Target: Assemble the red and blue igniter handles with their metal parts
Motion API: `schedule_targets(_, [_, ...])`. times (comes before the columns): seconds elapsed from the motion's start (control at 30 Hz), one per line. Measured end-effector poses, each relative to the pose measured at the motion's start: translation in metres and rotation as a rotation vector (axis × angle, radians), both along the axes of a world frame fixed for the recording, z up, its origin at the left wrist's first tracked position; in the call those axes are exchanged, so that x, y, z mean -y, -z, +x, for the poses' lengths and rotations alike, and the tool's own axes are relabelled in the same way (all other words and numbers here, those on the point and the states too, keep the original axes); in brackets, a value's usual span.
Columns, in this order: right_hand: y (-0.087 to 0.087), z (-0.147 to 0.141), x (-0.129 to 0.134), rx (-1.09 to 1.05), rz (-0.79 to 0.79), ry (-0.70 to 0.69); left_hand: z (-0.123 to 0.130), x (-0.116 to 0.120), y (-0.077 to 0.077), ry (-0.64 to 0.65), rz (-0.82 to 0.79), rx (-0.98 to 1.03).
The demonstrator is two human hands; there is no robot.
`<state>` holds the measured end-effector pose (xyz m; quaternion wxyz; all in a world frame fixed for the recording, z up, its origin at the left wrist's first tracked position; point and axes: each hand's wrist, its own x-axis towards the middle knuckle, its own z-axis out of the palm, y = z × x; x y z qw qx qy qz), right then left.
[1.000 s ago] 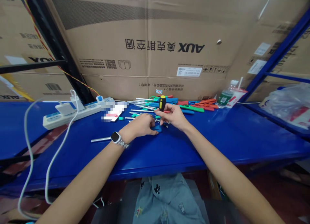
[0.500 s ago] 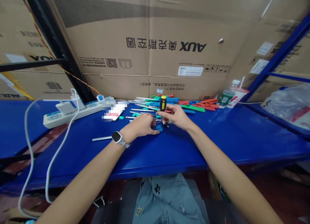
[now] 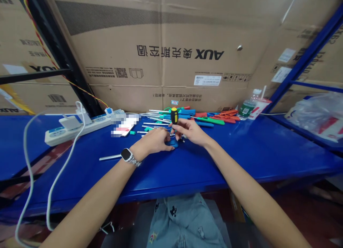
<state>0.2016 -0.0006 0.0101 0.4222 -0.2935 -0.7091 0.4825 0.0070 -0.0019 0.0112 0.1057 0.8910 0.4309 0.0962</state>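
A stubby black-and-yellow screwdriver [image 3: 174,115] stands upright, its handle up, with the fingers of my right hand [image 3: 189,130] closed around its lower part. Its tip is hidden. Below it lies a blue plastic handle [image 3: 173,143] on the table, pressed and held by my left hand [image 3: 158,140], the thumb along its near side. A metal rod [image 3: 109,157] sticks out to the left from under my left wrist; whether it joins the blue handle is hidden. Small dark and metal bits, too small to name, lie by my right fingertips.
Behind my hands are piled metal rods with blue and green handles [image 3: 184,113], a green handle [image 3: 211,120] and orange plastic pieces [image 3: 227,115]. A power strip [image 3: 57,134] and phone [image 3: 127,125] lie left. A bottle [image 3: 246,108] and cup [image 3: 259,108] stand right, before a large carton [image 3: 160,33].
The view has shifted slightly, so everything sits a little further left. Both hands keep their hold on the screwdriver and the blue handle, with little other movement.
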Motion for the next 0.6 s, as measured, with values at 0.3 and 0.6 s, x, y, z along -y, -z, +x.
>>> schedule_targets(0.3, [0.004,0.002,0.0,-0.131,0.119,0.409,0.005,0.0,0.006,0.026,0.064,-0.024])
schedule_targets(0.6, [0.016,0.071,0.031,0.845,0.047,0.903,0.019,0.006,0.016,0.186,0.182,0.006])
